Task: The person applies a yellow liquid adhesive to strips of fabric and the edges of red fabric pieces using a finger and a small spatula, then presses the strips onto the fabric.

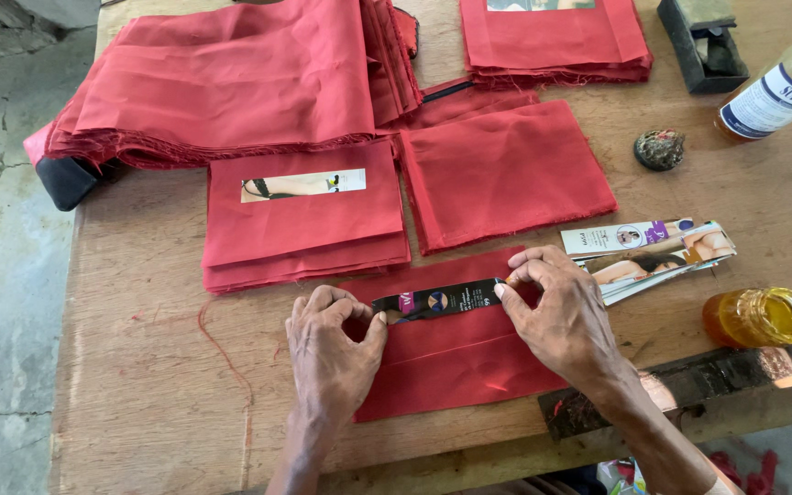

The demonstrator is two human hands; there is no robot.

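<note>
Fingers of left hand (334, 341) and right hand (561, 316) pinching opposite ends of a dark printed strip (439, 300), stretched flat across a red cloth piece (451, 357) on the tabletop (148, 385), apparently to keep it straight and centred.

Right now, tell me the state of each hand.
Left hand: fingers pinched on the left end of the dark strip, over the red cloth.
Right hand: fingers pinched on the strip's right end.
</note>
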